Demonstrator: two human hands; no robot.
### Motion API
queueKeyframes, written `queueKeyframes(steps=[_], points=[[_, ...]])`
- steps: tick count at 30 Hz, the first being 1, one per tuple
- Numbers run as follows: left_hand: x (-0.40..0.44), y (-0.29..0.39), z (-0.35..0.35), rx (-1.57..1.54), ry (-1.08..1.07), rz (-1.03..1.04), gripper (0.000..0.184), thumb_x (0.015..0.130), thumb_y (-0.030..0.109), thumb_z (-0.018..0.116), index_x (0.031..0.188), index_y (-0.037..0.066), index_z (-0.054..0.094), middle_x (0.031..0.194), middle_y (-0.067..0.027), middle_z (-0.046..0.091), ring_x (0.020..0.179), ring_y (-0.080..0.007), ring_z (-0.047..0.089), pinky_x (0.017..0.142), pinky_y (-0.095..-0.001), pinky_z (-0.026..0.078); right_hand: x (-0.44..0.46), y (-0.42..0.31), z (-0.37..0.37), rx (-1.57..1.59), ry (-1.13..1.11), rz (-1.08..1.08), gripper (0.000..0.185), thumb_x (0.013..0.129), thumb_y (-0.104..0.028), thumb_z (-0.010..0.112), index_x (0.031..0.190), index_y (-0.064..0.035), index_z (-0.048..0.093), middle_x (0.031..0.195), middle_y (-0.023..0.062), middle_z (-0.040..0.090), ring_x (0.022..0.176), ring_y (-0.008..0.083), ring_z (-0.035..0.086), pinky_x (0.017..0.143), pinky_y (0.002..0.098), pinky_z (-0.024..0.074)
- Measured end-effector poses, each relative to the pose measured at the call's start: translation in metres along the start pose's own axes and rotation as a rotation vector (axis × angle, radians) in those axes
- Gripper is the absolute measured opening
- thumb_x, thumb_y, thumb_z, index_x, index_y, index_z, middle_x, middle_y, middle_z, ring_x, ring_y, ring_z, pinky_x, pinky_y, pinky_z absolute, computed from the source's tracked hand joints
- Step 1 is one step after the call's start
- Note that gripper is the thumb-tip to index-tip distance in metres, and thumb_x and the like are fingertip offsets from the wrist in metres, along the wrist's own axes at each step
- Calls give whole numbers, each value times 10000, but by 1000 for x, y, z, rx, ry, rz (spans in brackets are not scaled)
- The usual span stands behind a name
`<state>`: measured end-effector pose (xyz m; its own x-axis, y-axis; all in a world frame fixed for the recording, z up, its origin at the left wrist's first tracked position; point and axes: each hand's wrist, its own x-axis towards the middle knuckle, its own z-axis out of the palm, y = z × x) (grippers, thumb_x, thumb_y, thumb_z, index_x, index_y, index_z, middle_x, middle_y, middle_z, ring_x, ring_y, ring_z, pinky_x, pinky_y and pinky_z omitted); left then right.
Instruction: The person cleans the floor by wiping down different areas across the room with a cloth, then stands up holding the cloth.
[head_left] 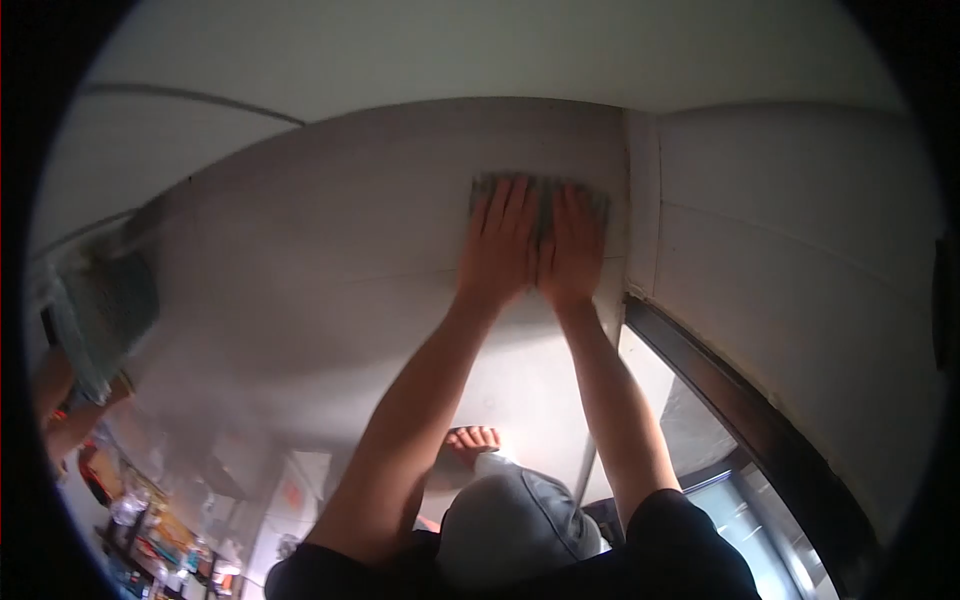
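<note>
Both my arms reach up along a pale wall panel. Under my palms lies a greyish-green cloth, pressed flat against the panel near its right edge. My left hand covers the cloth's left part, its fingers stretched out and lying flat. Beside it, my right hand rests on the right part, fingers likewise straight and flat. The cloth shows between the hands and past the fingertips. Neither hand is wrapped around it.
A vertical corner strip and a dark frame stand to the right. At far left, another person's arm is near a blurred greenish sheet. Below are a bare foot, grey fabric and cluttered items.
</note>
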<state>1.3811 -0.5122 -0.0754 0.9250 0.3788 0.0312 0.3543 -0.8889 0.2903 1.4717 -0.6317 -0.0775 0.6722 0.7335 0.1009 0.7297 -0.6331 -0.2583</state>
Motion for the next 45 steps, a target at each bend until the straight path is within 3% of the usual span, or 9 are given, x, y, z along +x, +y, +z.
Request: queueKeyframes(steps=[3,7,10,13,18,22,25,35,45], points=[[50,-6,18,-158,271,-40,686,1019,427,576,1596,57,532,1706,-127,465,1628,-313,341,1335,-511,242,58,28,20,73,81,-46,625,1006,-244,567,1588,-25,510,1658,212,503,1541,391,470,1302,551,326],[47,-7,-2,-260,-49,-82,611,1025,382,582,1541,57,577,1637,-130,525,1575,-320,405,1316,-489,284,51,3,9,-174,-191,-98,632,1046,-321,577,1589,-8,501,1660,202,504,1544,388,463,1315,547,309],[-33,-18,12,-38,256,-70,602,1017,328,604,1552,55,560,1634,-150,522,1573,-321,408,1313,-482,291,-12,-13,40,-127,182,-381,669,1055,-380,611,1591,3,491,1643,241,503,1529,441,465,1290,541,354],[-131,-49,-6,-231,167,-246,649,996,308,633,1583,53,524,1643,-179,505,1601,-319,375,1327,-498,270,-79,-86,65,653,40,-30,676,1036,-369,634,1587,-3,499,1609,250,522,1503,437,488,1286,565,348],[-337,-161,-33,152,243,-564,745,1000,317,681,1634,1,451,1687,-247,450,1590,-426,401,1303,-604,308,-127,-280,91,401,-191,-684,678,978,-297,638,1579,-10,508,1625,237,504,1518,425,476,1268,599,349],[-475,-214,-80,119,54,-969,778,1124,387,548,1691,-67,268,1751,-304,290,1640,-445,272,1350,-533,252,-183,-442,118,774,-666,-638,612,1037,-212,562,1607,-7,471,1663,201,488,1576,378,413,1352,476,262],[-523,-231,-83,108,67,-1027,778,1125,383,541,1688,-75,261,1751,-316,275,1642,-451,262,1353,-547,235,-205,-469,114,311,-458,-1136,607,1069,-310,570,1634,-103,494,1735,116,419,1646,290,309,1371,493,199],[-328,-194,-48,145,418,-510,719,1006,207,679,1596,-105,413,1649,-345,426,1554,-548,381,1276,-623,344,-103,-313,103,408,-150,-800,574,1020,-273,591,1557,-72,567,1664,146,522,1576,325,444,1325,553,285],[-199,65,23,-267,-35,97,701,1029,257,549,1654,-34,420,1768,-213,343,1670,-365,260,1381,-507,164,-225,-16,-12,42,-32,-53,597,1059,-231,529,1625,-49,482,1721,184,440,1620,400,362,1331,567,249]])
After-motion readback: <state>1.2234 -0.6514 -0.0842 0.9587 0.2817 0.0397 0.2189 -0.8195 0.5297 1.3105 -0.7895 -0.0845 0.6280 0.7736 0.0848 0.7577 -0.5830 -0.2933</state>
